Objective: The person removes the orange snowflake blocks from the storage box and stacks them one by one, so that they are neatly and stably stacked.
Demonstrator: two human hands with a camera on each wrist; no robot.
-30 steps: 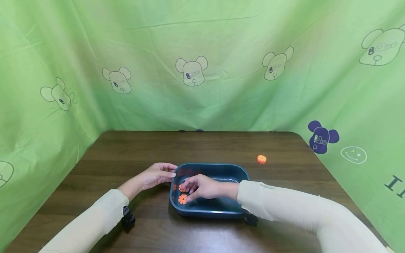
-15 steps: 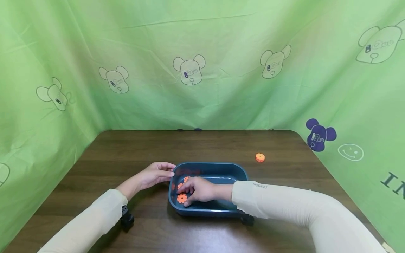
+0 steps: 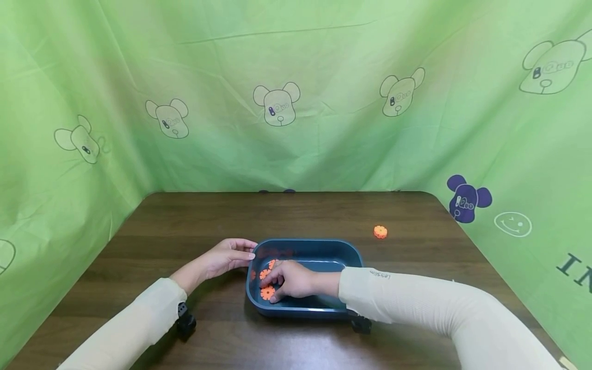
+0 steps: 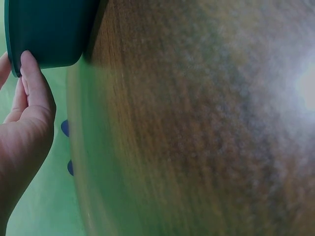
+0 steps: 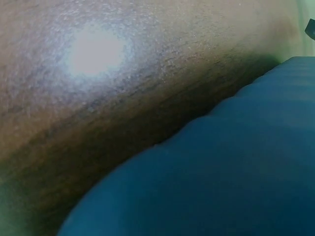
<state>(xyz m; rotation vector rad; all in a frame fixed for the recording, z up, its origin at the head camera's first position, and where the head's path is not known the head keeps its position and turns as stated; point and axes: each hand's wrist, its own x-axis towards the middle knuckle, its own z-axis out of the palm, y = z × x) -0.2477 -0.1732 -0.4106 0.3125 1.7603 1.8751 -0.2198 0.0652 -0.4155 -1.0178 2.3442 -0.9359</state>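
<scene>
A dark blue bin (image 3: 319, 310) stands on the table in the head view. My left hand (image 3: 228, 257) holds its left end, with the rim between thumb and fingers; in the left wrist view, the fingertips meet the bin's edge. My right hand (image 3: 296, 279) reaches down inside the bin's left part. Its curved thumb and fingers are beside a notched orange disc (image 3: 266, 293). Another orange disc (image 3: 264, 274) lies by the fingers, and a third orange disc (image 3: 273, 263) is partly hidden behind them. Whether the fingers pinch a disc is unclear. In the right wrist view only the bin's outside shows.
One more notched orange piece (image 3: 381, 232), perhaps a small stack, lies on the wooden table (image 3: 203, 216) beyond the bin's right end. A green printed cloth (image 3: 324, 144) hangs behind the table and along both sides.
My right hand has moved slightly left and lower over the discs, and another disc shows behind its fingers. The left hand keeps its hold on the bin. The view shifts slightly.
</scene>
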